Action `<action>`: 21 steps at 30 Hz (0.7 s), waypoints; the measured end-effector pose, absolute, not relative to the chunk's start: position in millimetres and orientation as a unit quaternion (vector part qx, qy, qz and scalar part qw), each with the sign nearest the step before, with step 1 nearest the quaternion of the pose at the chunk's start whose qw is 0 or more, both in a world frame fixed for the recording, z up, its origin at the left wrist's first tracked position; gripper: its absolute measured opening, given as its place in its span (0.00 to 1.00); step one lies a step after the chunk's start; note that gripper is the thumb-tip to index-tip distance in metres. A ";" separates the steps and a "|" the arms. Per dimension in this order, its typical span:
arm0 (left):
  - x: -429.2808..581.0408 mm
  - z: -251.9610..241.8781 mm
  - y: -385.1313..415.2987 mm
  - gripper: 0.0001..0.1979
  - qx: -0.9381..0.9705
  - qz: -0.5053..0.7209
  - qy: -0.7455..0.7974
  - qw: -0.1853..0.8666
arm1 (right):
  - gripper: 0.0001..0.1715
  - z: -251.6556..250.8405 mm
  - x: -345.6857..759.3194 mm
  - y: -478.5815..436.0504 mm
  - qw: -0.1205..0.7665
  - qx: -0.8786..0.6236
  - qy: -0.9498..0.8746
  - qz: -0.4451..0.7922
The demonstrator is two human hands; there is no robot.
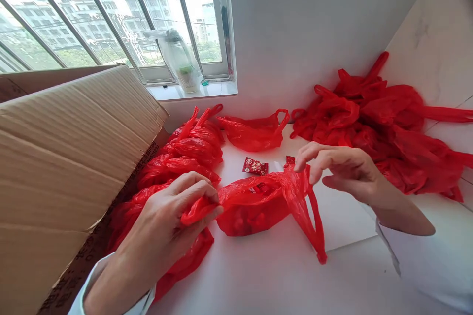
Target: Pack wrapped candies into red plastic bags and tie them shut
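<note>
My left hand [173,211] is closed on one handle of a red plastic bag [251,214], pinching it between thumb and fingers. The bag sags on the white surface with small red printed items showing in its mouth. Its other handle [314,221] droops loose to the right. Above that handle, my right hand [340,167] has its thumb and fingers apart, with the fingertips close to the bag's right edge. Just behind the bag lies a small red printed packet [254,166], and part of another packet [290,160] shows near my right fingertips.
A cardboard box [81,152] stands open at the left. Beside it is a row of red plastic bags [192,150]. Another red bag [254,133] lies by the wall, and a heap of red bags [388,118] fills the right. A wrapped jar [181,64] stands on the windowsill.
</note>
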State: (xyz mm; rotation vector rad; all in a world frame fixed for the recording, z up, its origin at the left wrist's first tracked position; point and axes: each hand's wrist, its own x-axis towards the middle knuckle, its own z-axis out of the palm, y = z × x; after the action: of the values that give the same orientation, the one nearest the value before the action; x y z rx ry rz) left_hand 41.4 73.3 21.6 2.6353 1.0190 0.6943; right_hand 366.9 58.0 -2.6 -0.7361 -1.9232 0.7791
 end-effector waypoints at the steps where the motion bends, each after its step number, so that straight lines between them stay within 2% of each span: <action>1: 42.1 23.5 71.1 0.02 0.896 0.254 0.344 0.118 | 0.16 3.0 360.2 51.1 0.455 -0.284 -0.789 0.301; 4: 45.2 29.8 65.4 0.04 0.910 0.253 0.298 0.139 | 0.15 7.3 330.6 36.6 0.420 -0.288 -0.834 0.213; 9: 48.7 38.3 62.9 0.08 0.932 0.169 0.213 0.242 | 0.12 -24.0 297.7 43.5 0.213 -0.397 -0.892 -0.031; 12: 45.1 38.3 65.2 0.07 0.929 0.122 0.232 0.261 | 0.02 -38.9 302.9 48.7 0.135 -0.468 -0.869 -0.090; 13: 42.4 37.6 66.5 0.06 0.928 0.127 0.251 0.246 | 0.05 -40.8 306.1 47.9 0.130 -0.476 -0.865 -0.089; 15: 35.7 35.9 69.5 0.06 0.915 0.169 0.313 0.188 | 0.19 -40.9 311.0 43.1 0.129 -0.475 -0.867 -0.071; 18: 28.5 33.7 71.8 0.09 0.868 0.252 0.424 0.052 | 0.34 -36.5 311.1 32.7 0.121 -0.458 -0.881 -0.012; 20: 31.6 32.0 67.0 0.02 0.835 0.287 0.469 -0.030 | 0.37 -33.6 307.8 27.6 0.101 -0.452 -0.886 0.023; 21: 36.4 30.4 61.6 0.05 0.831 0.296 0.468 -0.058 | 0.37 -32.8 306.1 26.0 0.090 -0.451 -0.887 0.034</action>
State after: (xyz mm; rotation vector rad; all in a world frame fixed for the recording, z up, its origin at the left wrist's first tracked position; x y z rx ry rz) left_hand 36.4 61.6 30.4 2.7111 1.5267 0.9675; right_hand 306.1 26.0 -32.8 -1.3407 -2.6387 0.1004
